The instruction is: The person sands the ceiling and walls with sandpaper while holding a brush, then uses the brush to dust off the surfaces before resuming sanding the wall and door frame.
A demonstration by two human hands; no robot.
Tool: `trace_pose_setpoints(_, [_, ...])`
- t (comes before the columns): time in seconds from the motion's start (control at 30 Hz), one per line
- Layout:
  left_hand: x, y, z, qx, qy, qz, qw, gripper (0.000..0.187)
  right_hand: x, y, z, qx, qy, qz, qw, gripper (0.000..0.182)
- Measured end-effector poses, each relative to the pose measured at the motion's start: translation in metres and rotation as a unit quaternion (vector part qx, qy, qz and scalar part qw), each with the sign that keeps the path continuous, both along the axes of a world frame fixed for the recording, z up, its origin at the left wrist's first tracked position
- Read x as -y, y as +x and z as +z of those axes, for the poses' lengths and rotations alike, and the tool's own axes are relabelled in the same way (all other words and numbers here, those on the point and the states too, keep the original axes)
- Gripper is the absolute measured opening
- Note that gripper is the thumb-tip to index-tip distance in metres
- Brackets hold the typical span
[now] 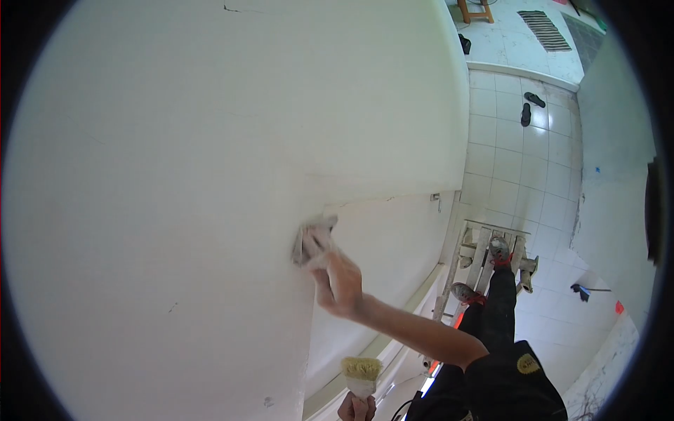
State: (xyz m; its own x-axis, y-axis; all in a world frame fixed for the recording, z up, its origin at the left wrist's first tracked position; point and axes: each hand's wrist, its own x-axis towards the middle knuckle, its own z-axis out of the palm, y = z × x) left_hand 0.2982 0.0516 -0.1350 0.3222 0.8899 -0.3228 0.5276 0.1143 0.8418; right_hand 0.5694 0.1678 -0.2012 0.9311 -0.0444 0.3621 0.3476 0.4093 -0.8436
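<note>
My right hand (pixel 335 277), whitened with dust at the fingers, presses a folded grey sheet of sandpaper (pixel 305 245) flat on the white wall (pixel 175 175). The fingers and the sheet are slightly blurred. Beside them, the edge of a recessed wall section runs with a thin crack (pixel 365 201) along it. At the bottom of the view my left hand (pixel 357 407) is closed around a wide paintbrush (pixel 361 375), its pale yellow bristles pointing up. Part of the left hand is cut off by the frame.
My feet stand on a narrow plank scaffold (pixel 481 263) above a tiled floor (pixel 516 165). Black sandals (pixel 530 109) lie on the tiles, and a broom-like tool (pixel 583 291) lies at right. A small metal fitting (pixel 434 198) sticks out of the wall. Farther off is a striped mat (pixel 544 31).
</note>
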Motion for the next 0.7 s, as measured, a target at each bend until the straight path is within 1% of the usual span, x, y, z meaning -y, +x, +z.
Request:
trace_pose_setpoints(0.03, [-0.001,0.002,-0.001,0.003,-0.001,0.001,1.0,0.026,-0.001,0.003,-0.001,0.028,0.032,0.0,0.999,0.018])
trace_pose_setpoints(0.07, [-0.002,0.001,0.002,0.015,0.003,-0.018,1.0,0.026,-0.003,0.008,-0.004,0.027,0.031,0.002,0.999,0.018])
trace_pose_setpoints(0.13, [-0.004,-0.001,0.001,0.025,0.009,-0.04,0.999,0.027,-0.013,0.031,-0.009,-0.031,-0.027,-0.009,0.999,0.009])
trace_pose_setpoints(0.17, [-0.002,-0.003,-0.001,0.014,0.014,-0.021,1.0,0.027,-0.017,0.04,-0.006,-0.066,0.035,0.038,0.996,0.017])
trace_pose_setpoints(0.2, [0.0,-0.005,-0.001,0.003,0.019,-0.004,1.0,0.027,-0.018,0.027,-0.006,-0.069,0.038,0.037,0.996,0.017])
trace_pose_setpoints(0.23, [-0.001,-0.008,0.0,0.003,0.02,-0.006,1.0,0.027,-0.017,0.003,-0.009,-0.056,-0.002,0.05,0.997,0.025])
trace_pose_setpoints(0.27, [0.002,-0.011,0.0,0.039,0.034,-0.002,0.999,0.026,-0.014,-0.021,-0.013,-0.04,-0.043,0.064,0.996,0.033])
trace_pose_setpoints(0.3, [0.004,-0.012,0.0,0.076,0.047,0.002,0.996,0.025,-0.004,-0.047,-0.019,0.015,-0.041,0.102,0.994,0.031])
trace_pose_setpoints(0.33, [0.005,-0.007,0.003,0.079,0.048,0.001,0.996,0.025,0.006,-0.058,-0.02,0.069,-0.038,0.138,0.987,0.03])
trace_pose_setpoints(0.4, [0.011,0.004,0.007,0.121,0.052,0.092,0.987,0.024,0.01,-0.054,-0.027,0.08,-0.054,0.127,0.987,0.029])
trace_pose_setpoints(0.43, [0.012,-0.001,0.003,0.132,0.057,0.12,0.982,0.023,0.011,-0.047,-0.026,0.087,-0.069,0.119,0.987,0.027])
trace_pose_setpoints(0.47, [0.011,-0.007,0.001,0.131,0.059,0.119,0.982,0.023,0.0,-0.032,-0.027,0.017,-0.062,0.101,0.993,0.027])
trace_pose_setpoints(0.5, [0.009,-0.015,0.001,0.124,0.046,0.06,0.989,0.024,-0.014,-0.009,-0.025,-0.055,-0.054,0.082,0.994,0.027])
trace_pose_setpoints(0.53, [0.006,-0.022,0.001,0.116,0.033,0.002,0.993,0.025,-0.009,0.023,-0.009,-0.12,-0.017,0.138,0.983,0.026])
trace_pose_setpoints(0.57, [0.006,-0.027,-0.002,0.115,0.059,-0.054,0.99,0.028,-0.001,0.042,0.007,-0.182,0.02,0.193,0.964,0.025])
trace_pose_setpoints(0.6, [0.006,-0.028,0.0,0.113,0.06,-0.055,0.99,0.028,-0.003,0.029,0.005,-0.183,0.022,0.192,0.964,0.025])
trace_pose_setpoints(0.67, [0.011,-0.025,0.002,0.092,0.055,-0.011,0.994,0.03,-0.009,-0.022,-0.004,-0.072,-0.019,0.067,0.995,0.023])
trace_pose_setpoints(0.7, [0.012,-0.024,0.003,0.096,0.054,-0.011,0.994,0.03,0.0,-0.056,-0.014,-0.007,-0.022,0.099,0.995,0.024])
